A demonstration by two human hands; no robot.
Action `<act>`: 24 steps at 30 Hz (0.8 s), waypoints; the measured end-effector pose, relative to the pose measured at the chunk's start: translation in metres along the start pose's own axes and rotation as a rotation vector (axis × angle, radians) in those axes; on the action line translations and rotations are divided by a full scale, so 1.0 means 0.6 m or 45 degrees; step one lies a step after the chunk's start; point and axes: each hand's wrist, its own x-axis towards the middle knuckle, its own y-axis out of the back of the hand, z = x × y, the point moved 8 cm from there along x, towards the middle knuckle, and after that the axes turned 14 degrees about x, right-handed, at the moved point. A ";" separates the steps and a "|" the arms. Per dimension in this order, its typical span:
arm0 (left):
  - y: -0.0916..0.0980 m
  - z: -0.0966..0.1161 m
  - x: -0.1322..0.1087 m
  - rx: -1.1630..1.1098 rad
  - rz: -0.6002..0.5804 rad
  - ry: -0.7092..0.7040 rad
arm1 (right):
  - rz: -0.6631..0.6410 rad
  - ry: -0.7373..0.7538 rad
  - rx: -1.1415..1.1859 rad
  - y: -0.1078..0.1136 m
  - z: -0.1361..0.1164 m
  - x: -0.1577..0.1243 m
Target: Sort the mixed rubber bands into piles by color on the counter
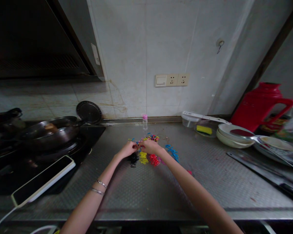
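Note:
My left hand (pixel 127 149) and my right hand (pixel 149 147) meet over heaps of small, thin, coloured pieces that look like rubber bands. Both have curled fingers, close together; anything pinched in them is too small to make out. Just beyond my right hand lies a mixed-colour heap (pixel 155 138), partly covered by it. Nearer to me are a black heap (pixel 133 160), a yellow heap (pixel 143 158) and a red heap (pixel 153 160). A blue heap (pixel 173 153) spreads to the right of my right wrist. Some pink pieces show beside my right forearm.
A small clear bottle with a pink cap (pixel 145 123) stands near the wall. On the left are a phone (pixel 44 179) and a pan (pixel 50 133) on the stove. To the right sit a yellow sponge (pixel 204 130), bowls (pixel 230 139), a knife (pixel 256 174) and a red thermos (pixel 257 105).

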 end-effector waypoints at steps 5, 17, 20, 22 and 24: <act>-0.001 0.000 0.000 -0.022 0.005 -0.011 | 0.032 0.028 -0.023 0.000 -0.003 0.001; 0.000 0.002 -0.002 -0.023 -0.012 -0.018 | 0.088 0.013 0.041 0.005 0.014 0.004; 0.000 0.004 -0.004 -0.041 -0.024 -0.016 | 0.127 0.012 0.074 0.016 0.026 -0.002; 0.000 0.006 -0.006 -0.049 -0.036 -0.007 | 0.164 0.005 0.106 0.026 0.039 -0.009; 0.001 0.008 -0.008 -0.058 -0.040 0.001 | 0.214 -0.011 0.145 0.039 0.057 -0.020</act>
